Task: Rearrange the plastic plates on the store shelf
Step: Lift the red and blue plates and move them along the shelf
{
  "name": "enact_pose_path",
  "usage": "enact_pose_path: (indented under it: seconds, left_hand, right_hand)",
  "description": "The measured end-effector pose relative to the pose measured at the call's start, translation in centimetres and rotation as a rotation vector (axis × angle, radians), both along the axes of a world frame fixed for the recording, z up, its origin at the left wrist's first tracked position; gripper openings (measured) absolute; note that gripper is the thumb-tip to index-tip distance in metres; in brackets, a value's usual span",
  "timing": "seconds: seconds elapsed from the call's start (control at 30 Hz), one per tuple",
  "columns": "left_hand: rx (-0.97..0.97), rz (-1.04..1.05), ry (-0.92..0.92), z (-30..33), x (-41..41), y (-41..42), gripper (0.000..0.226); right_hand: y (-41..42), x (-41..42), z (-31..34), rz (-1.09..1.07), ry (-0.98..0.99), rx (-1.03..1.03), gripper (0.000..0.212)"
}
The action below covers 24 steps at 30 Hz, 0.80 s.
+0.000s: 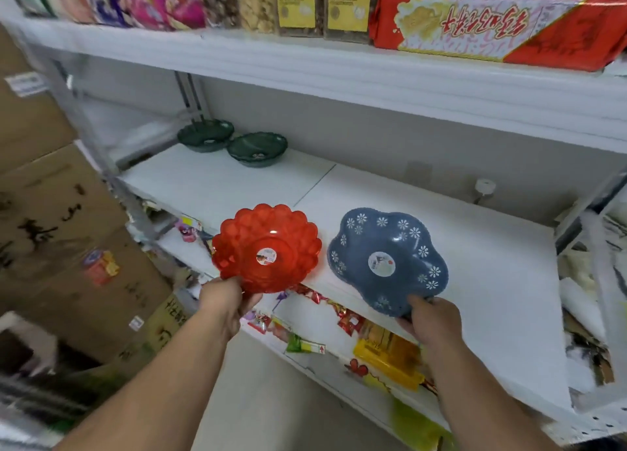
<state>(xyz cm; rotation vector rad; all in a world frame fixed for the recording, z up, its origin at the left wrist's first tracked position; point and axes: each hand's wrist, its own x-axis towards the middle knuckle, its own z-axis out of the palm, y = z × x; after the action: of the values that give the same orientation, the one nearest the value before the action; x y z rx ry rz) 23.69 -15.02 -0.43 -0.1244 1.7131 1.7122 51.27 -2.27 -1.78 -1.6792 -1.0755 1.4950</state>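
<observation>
Left hand (pixel 226 300) gripping red plate (pixel 267 248) by its near rim, right hand (pixel 431 319) gripping blue plate (pixel 387 261) likewise, both over white shelf (pixel 475 247), two green plates (pixel 232 144) at back

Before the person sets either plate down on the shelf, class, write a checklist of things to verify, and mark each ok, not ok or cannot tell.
1. Left hand grips the red plate by its near rim: ok.
2. Right hand grips the blue flowered plate by its near rim: ok.
3. Bare space on the white shelf behind both plates: ok.
4. Two dark green plates sit at the back left, out of the way: ok.
5. Held plates apart, not touching: ok.
6. Plates uncracked: cannot tell.
</observation>
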Motion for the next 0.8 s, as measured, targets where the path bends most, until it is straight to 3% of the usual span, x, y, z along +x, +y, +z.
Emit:
enact_pose_path:
  seconds: [0.27,0.47,0.6,0.8]
  left_hand:
    - [0.049,0.191,-0.006,1.4,-8.4,-5.8,0.015]
    - [0.073,0.225,-0.036,2.0,-17.0,-8.3,0.013]
    - [0.076,0.236,-0.045,1.8,-22.3,-9.0,0.011]
    - [0.062,0.213,-0.075,0.8,-30.7,-8.4,0.020]
  right_hand:
    - [-2.4,-9.5,0.8,0.166,-0.068,0.061,0.017]
    - [-3.9,-18.1,-0.4,0.155,-0.036,0.057,0.022]
    - [-5.3,-23.8,0.3,0.147,0.026,0.035,0.011]
    - [-4.6,-30.9,0.6,0.157,0.079,0.030,0.019]
